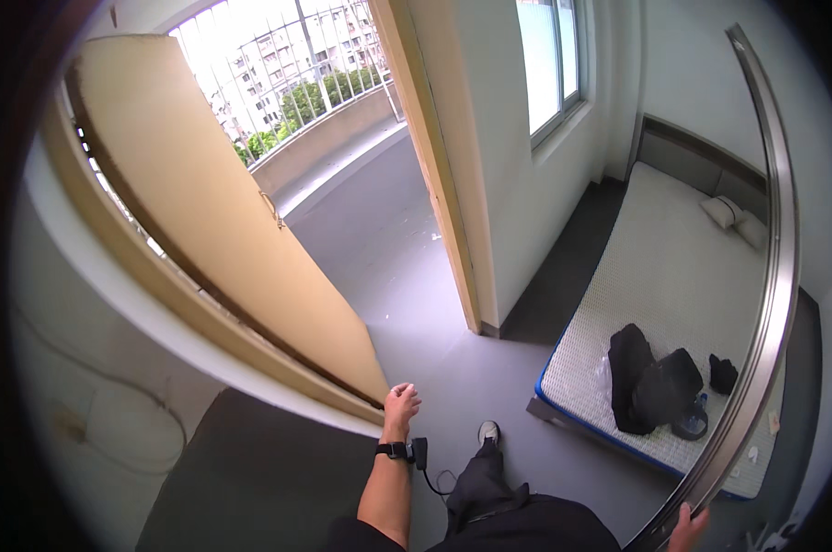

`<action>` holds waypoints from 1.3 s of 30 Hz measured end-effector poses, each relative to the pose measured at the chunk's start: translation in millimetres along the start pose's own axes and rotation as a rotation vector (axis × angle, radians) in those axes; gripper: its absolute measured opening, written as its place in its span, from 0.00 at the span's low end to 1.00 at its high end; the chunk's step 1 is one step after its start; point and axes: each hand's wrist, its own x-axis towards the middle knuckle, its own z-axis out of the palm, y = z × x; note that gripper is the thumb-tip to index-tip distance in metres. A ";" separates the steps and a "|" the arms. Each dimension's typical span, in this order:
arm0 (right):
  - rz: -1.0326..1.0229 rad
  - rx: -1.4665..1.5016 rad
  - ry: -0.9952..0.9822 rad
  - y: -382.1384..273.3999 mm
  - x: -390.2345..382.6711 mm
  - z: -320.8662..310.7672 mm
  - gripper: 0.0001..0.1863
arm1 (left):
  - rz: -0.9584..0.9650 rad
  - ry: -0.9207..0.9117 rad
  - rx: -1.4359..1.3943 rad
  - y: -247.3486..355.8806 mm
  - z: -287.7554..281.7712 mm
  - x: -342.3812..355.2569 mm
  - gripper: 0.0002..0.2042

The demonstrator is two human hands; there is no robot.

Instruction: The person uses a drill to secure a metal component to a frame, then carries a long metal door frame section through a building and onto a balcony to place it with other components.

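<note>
My left hand [401,409] is beside the lower edge of the open cream door [213,202], fingers loosely bent and apart, holding nothing visible. A dark strap with a small black device and cord is on my left wrist. My right hand [687,526], at the lower right, is closed on a long metal rail [777,258], which rises upright in front of me along the bed's right part. My shoe [488,432] is on the grey floor below the doorway.
A bed with a pale mattress [655,267] stands at the right, holding dark clothing or bags [664,386] and small pillows [721,211]. The doorway frame [439,212] leads to a railed balcony [319,138]. A window [547,69] is in the wall above. A cable [121,381] runs along the left wall.
</note>
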 end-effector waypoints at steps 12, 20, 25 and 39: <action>-0.236 -0.300 -0.166 138.1 -45.8 -128.8 0.23 | 0.068 0.042 -0.082 -35.0 -70.1 -224.6 0.14; -0.313 -0.251 -0.296 185.4 -125.7 -168.8 0.21 | 0.102 -0.094 -0.012 -109.4 -123.0 -297.1 0.12; -0.308 -0.155 -0.385 198.7 -178.6 -187.2 0.19 | 0.025 -0.037 0.051 -177.1 -165.3 -364.1 0.13; -0.675 -0.066 -0.775 76.8 -141.0 -13.6 0.19 | 0.112 -0.114 -0.029 -170.4 -171.2 -413.0 0.17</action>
